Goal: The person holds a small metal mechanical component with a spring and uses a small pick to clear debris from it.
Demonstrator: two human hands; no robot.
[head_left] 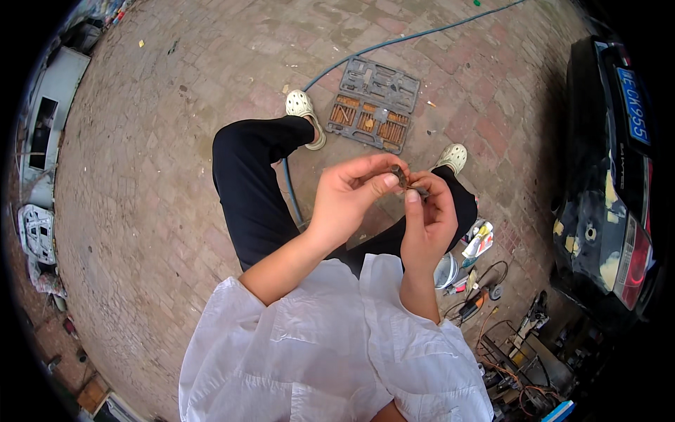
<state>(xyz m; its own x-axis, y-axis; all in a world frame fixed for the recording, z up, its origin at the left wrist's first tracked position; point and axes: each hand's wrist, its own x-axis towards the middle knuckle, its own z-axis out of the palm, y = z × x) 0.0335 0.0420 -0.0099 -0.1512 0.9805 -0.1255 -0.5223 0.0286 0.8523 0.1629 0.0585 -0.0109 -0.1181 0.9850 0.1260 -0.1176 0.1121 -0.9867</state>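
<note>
Both of my hands are raised close together above my lap. My left hand (351, 193) pinches a small dark, rusty-looking metal piece (399, 176) between thumb and fingers. My right hand (430, 221) has its thumb and fingers closed on another small dark piece (421, 190), right beside the first. I cannot tell whether the two pieces are joined. Beyond my hands, an open grey plastic tool case (378, 79) lies on the ground between my feet. Several rusty, rod-like pieces (394, 131) sit in rows in its near half.
A blue hose (408, 36) runs across the brick paving and past my left leg. To the right are a bucket (445, 271), an orange power tool (474, 307) with its cord, and piled scrap. A dark car (598, 211) with patched paint stands at the far right.
</note>
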